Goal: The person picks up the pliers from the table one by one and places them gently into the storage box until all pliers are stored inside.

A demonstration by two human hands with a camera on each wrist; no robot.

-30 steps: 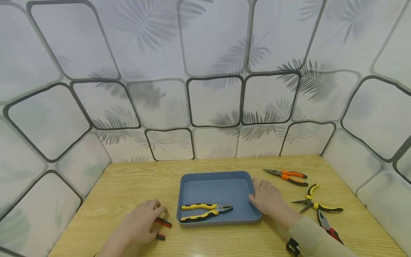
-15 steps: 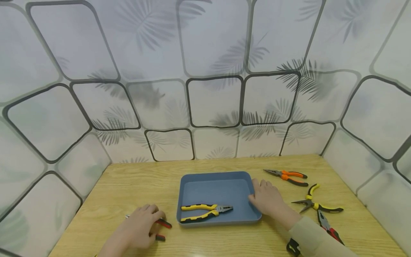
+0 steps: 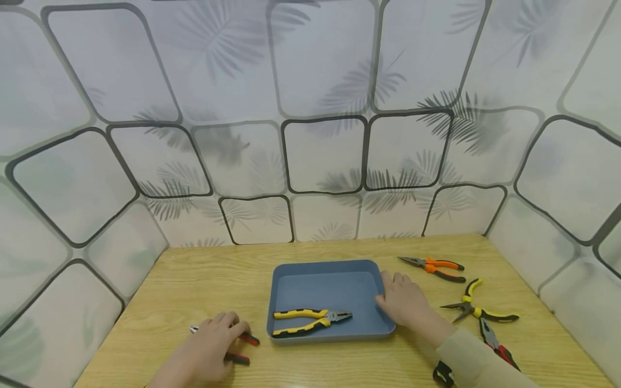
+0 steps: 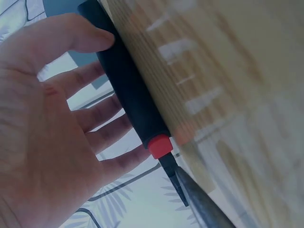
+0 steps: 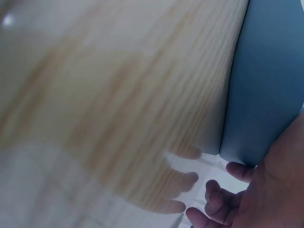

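In the head view my left hand [image 3: 206, 347] lies over pliers with black and red handles [image 3: 249, 338] on the table, left of the tray. The left wrist view shows the thumb pressed on one black handle [image 4: 130, 85], with the fingers reaching around behind it. The metal jaws point back toward the wrist. My right hand [image 3: 405, 302] holds the right wall of a shallow blue tray [image 3: 330, 268], thumb over the rim and fingers outside. Inside the tray, near its front left, lie yellow and black pliers [image 3: 310, 320].
To the right of the tray lie orange-handled long-nose pliers [image 3: 432, 266], spread yellow and black pliers [image 3: 468, 307] and red-handled pliers [image 3: 495, 339]. A black item [image 3: 442, 373] shows beside the right sleeve. Patterned panels [image 3: 325, 156] enclose the wooden table [image 3: 218, 275].
My left hand has lowered slightly onto the red and black pliers, and its fingers have closed in a little. The right hand and the tray have stayed in place.
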